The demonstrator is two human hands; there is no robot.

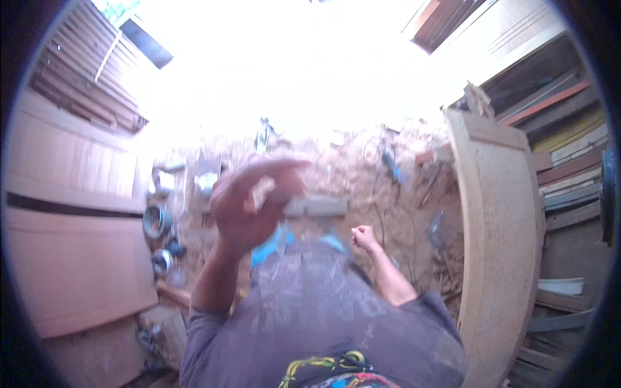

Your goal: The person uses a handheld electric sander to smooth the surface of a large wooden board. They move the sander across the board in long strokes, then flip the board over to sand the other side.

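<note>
My left hand [249, 204] is raised in front of my chest, smeared by motion. Its fingers curve to the right with a gap between them and the thumb, and nothing shows in it. Lower and farther right, my right hand [363, 237] is closed in a fist beside my lap. Whatever it may hold is hidden by the fingers. Below both hands is my dark shirt [310, 291], with a coloured print near the bottom. Between the hands, a flat grey board [317, 206] lies on the ground, and bright blue pieces [275, 242] show at my lap.
Wooden door panels [84, 265] stand at left, beside a round tin [157, 221]. A tall pale panel [495, 246] stands at right, before stacked timber [569, 174]. A blue tool [391, 165] and cables lie on the littered dirt floor [349, 171]. Glare washes out the far side.
</note>
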